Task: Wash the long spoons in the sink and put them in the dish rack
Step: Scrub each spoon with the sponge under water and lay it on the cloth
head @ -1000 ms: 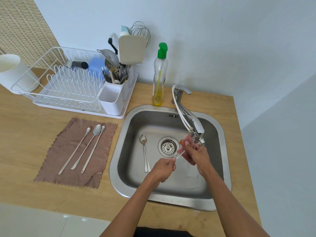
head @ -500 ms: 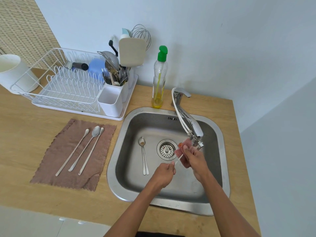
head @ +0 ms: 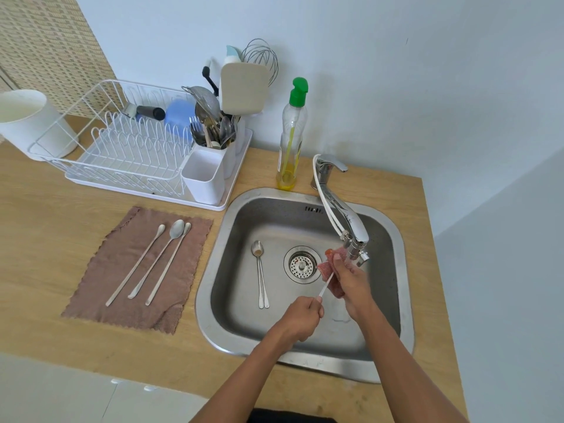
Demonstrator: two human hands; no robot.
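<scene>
Over the steel sink, my left hand pinches the handle end of a long spoon. My right hand grips a pink mesh scrubber wrapped around the spoon's upper part, just under the tap spout; the bowl is hidden. Two more long spoons lie side by side on the sink floor, left of the drain. Three long spoons lie on the brown cloth to the left. The white wire dish rack stands at the back left.
A chrome tap with a white hose reaches over the sink. A dish-soap bottle with a green cap stands behind the sink. The rack's white cutlery holder is full of utensils. A white jug sits at the far left.
The scrubber has slid along the spoon as both hands shifted slightly under the tap. The other spoons have not moved.
</scene>
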